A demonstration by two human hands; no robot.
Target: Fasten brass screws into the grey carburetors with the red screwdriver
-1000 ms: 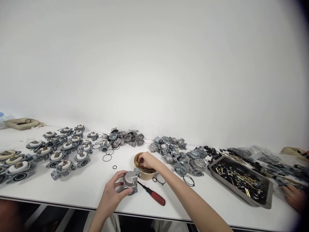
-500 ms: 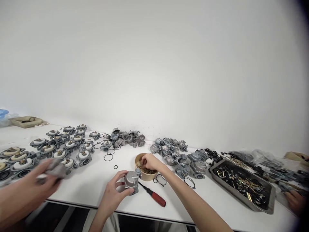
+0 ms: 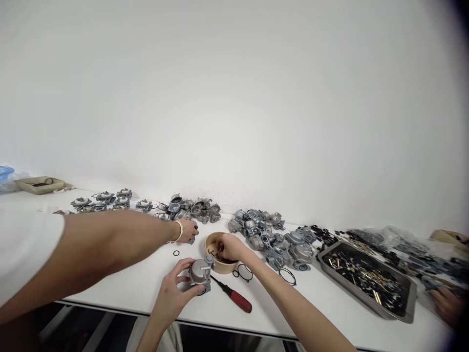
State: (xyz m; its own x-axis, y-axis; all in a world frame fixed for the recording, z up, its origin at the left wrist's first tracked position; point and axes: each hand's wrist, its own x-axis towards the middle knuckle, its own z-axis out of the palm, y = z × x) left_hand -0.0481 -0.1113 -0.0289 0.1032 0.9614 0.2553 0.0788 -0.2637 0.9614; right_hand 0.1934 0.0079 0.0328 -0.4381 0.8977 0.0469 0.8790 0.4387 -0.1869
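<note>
My left hand (image 3: pixel 171 292) grips a grey metal carburetor (image 3: pixel 200 272) upright at the table's front, thumb on its near side and fingers behind. My right hand (image 3: pixel 230 246) reaches into a round tan bowl (image 3: pixel 223 268), its fingers bunched together among small brass-coloured parts (image 3: pixel 216 255), which look like screws. What the fingertips hold, if anything, is hidden. Just right of the carburetor lies a screwdriver (image 3: pixel 239 300) with a red and black handle, its shaft pointing toward the carburetor. Black rubber rings (image 3: pixel 245 273) rest beside the bowl.
A co-worker's arm (image 3: pixel 120 239) stretches in from the left, its hand (image 3: pixel 187 231) on a metal part. Carburetor bodies with white floats (image 3: pixel 105 196) stand at left. Metal part piles (image 3: pixel 256 227) lie behind the bowl. A metal tray (image 3: pixel 357 292) of small parts sits at right.
The co-worker's arm has swung from the left front across to the middle of the table. My right hand has shifted slightly within the bowl. My left hand and the carburetor stay in place.
</note>
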